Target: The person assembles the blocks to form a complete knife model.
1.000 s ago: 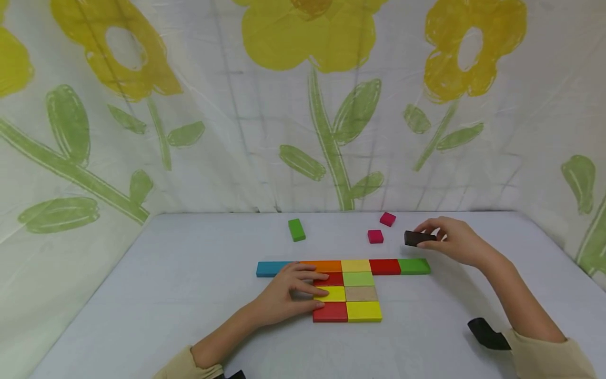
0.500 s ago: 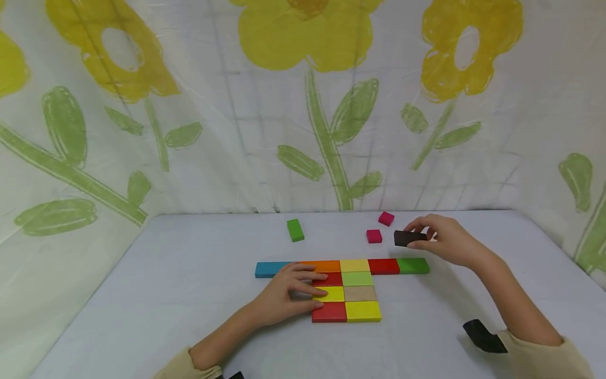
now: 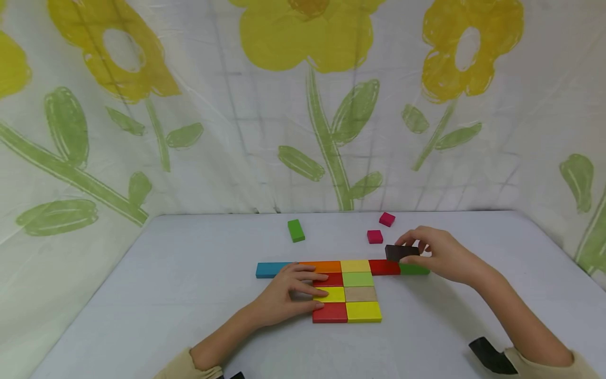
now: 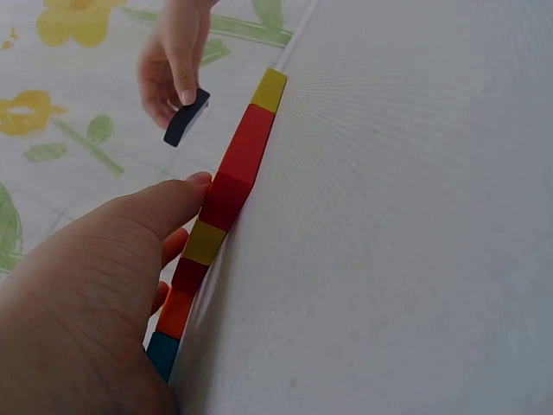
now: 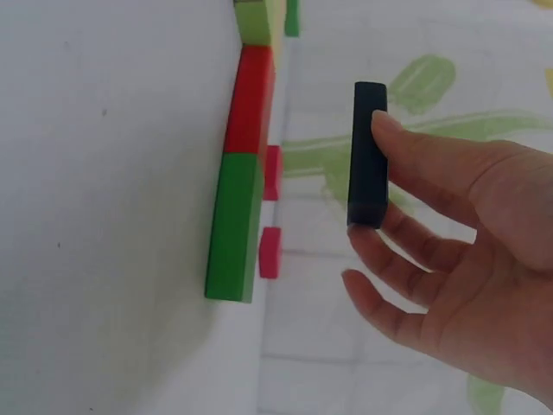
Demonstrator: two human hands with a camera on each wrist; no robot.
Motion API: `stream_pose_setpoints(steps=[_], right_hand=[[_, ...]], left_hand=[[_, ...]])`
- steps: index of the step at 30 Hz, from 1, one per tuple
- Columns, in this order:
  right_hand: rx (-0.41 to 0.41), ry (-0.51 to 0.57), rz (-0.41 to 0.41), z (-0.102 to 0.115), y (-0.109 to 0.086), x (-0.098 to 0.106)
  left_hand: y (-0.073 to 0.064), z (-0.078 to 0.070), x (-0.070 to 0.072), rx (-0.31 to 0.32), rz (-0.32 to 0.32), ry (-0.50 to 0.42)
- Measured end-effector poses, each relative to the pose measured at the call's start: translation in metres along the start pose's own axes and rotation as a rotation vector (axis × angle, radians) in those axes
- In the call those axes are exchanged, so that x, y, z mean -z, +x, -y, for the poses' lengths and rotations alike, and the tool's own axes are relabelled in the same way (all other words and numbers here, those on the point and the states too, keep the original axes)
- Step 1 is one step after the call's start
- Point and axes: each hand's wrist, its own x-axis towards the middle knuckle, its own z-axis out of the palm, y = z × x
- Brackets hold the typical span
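Observation:
My right hand (image 3: 445,255) pinches a black block (image 3: 401,253) between thumb and fingers. In the right wrist view the black block (image 5: 368,156) hangs above the table, apart from the row. Flat on the table lies a T-shaped layout: a top row of a blue block (image 3: 272,270), an orange one (image 3: 322,266), a pale yellow one (image 3: 355,266), a red one (image 3: 384,267) and a green one (image 3: 416,269). Two columns of blocks run down from its middle. My left hand (image 3: 286,297) rests on the left column, its extended fingertips touching the red and yellow blocks (image 3: 337,295).
Behind the row lie a loose green block (image 3: 296,230) and two small pink blocks (image 3: 375,237), one farther back. A white sheet with painted yellow flowers (image 3: 307,37) hangs behind the table (image 3: 189,316).
The right hand with the black block has moved left, then lower and nearer, over the row's right part. The left hand has stayed in place.

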Motion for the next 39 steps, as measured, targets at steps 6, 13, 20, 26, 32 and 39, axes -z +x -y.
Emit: stream_pose_setpoints(steps=[6,13,20,26,32,39], right_hand=[[0.046,0.013,0.018,0.005,-0.006,-0.008],[0.05,0.033,0.054,0.009,-0.006,-0.017],[0.031,0.041,0.094,0.01,-0.005,-0.022],[0.036,0.036,0.107,0.01,-0.005,-0.027],[0.033,0.043,0.121,0.009,-0.003,-0.032],[0.039,0.042,0.118,0.009,-0.003,-0.035]], left_hand=[[0.001,-0.001,-0.001,0.011,0.006,-0.001],[0.0,0.0,-0.001,-0.001,-0.004,0.005],[0.0,0.0,-0.001,-0.002,-0.006,0.004],[0.0,0.0,-0.001,0.005,-0.005,0.003],[0.0,-0.001,0.0,0.0,-0.007,0.009],[0.0,0.0,0.0,-0.006,-0.008,0.003]])
